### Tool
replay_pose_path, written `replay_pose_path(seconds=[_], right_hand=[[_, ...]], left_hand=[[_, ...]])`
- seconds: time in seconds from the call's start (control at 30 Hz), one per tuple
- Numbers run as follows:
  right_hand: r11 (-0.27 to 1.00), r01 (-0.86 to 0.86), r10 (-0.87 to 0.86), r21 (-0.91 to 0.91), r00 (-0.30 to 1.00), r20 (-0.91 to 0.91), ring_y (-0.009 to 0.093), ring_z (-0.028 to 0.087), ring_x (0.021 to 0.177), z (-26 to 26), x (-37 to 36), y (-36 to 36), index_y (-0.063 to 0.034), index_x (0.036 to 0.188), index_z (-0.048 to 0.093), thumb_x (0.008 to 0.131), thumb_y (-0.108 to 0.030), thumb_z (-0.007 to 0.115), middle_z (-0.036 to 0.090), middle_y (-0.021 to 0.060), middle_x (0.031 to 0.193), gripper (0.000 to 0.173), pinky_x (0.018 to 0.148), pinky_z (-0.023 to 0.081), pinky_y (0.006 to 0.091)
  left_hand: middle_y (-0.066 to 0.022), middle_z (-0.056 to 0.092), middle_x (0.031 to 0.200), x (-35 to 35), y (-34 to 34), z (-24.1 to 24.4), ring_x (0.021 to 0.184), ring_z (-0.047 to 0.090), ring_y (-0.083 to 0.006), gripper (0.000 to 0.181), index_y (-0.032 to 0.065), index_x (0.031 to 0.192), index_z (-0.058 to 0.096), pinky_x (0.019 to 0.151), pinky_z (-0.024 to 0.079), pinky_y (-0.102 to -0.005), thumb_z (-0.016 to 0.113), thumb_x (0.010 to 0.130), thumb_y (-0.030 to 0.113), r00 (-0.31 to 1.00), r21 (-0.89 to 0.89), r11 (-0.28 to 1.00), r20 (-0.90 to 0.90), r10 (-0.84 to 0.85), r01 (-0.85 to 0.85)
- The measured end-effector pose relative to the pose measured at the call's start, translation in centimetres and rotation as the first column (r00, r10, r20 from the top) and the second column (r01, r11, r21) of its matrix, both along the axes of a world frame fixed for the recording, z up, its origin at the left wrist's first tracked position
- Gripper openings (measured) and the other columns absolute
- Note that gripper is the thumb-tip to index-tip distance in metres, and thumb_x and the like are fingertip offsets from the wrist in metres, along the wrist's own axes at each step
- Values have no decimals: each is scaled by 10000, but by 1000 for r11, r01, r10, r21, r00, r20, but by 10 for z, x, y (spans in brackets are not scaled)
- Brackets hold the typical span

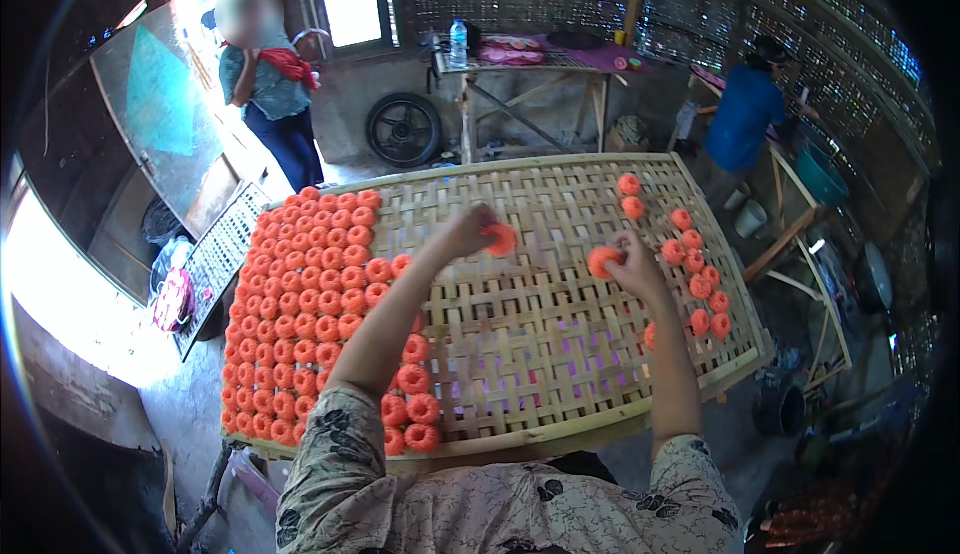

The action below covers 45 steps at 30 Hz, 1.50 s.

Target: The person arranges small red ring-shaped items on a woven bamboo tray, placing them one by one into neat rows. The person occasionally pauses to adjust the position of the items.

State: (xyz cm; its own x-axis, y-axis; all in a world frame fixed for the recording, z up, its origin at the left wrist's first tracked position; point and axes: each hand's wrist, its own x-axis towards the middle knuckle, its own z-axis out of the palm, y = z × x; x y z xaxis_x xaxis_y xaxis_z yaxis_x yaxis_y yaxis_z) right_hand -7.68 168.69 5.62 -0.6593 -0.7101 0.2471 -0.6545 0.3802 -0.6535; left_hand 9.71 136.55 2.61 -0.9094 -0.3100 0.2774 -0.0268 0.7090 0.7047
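Before me lies a woven bamboo tray (525,396) with a wooden frame. My left hand (474,230) grips an orange ring-shaped piece (501,239) above the tray's middle. Another orange ring (603,262) is held in the fingers of my right hand (634,265), farther right. Close-set rows of orange rings (304,305) cover the tray's left part, some of them hidden behind my left arm. Toward the right edge lie several loose orange rings (700,286), with two more (631,197) near the far side. My right forearm partly covers one ring (649,335).
A person (270,96) stands by the doorway at far left. At the right, another person in blue (742,118) is at a bench beside a teal basin (821,173). Against the back wall are a table (559,58) with a water bottle (458,43) and a wheel (404,129).
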Motion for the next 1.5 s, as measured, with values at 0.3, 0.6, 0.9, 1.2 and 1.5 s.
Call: replay_pose_path(seconds=[0.3,0.6,0.9,1.2,1.5], right_hand=[[968,-225,249,-115,929,273,211,680,779,-42,134,-279,-42,965,675,722,-220,754,695,107,851,311,713,538,337],[998,-32,36,-54,995,88,266,684,785,-103,147,-354,-41,872,672,654,-254,749,698,125,829,315,716,539,362],[989,-102,95,103,993,73,328,669,806,-82,171,-346,-44,876,669,666,-246,690,680,177,836,292,750,537,389],[991,-132,132,-9,991,-39,312,669,897,-71,172,-309,-37,1167,605,811,-271,680,688,155,981,432,810,528,386],[973,-35,58,-227,994,95,164,683,799,-6,89,-56,-8,1040,686,867,-176,669,711,106,900,242,715,526,294]], left_hand=[[-120,706,898,138,-167,-24,855,672,-303,248,92,890,725,757,540,-392,720,718,270,953,-362,901,89,289,-240],[-97,696,935,132,-149,-43,955,649,-292,195,174,848,720,915,397,-562,690,722,319,820,-482,781,195,538,-397],[-104,697,1036,141,-132,-21,1140,568,-297,282,96,958,723,1023,352,-535,669,771,300,786,-603,754,323,528,-259],[-141,679,1059,123,-137,-12,1090,604,-339,383,126,1121,643,980,357,-578,637,776,294,762,-613,724,291,579,-317],[-95,707,1035,24,61,37,942,669,-302,335,178,1111,691,864,495,-428,674,831,361,985,-301,950,172,-30,81]])
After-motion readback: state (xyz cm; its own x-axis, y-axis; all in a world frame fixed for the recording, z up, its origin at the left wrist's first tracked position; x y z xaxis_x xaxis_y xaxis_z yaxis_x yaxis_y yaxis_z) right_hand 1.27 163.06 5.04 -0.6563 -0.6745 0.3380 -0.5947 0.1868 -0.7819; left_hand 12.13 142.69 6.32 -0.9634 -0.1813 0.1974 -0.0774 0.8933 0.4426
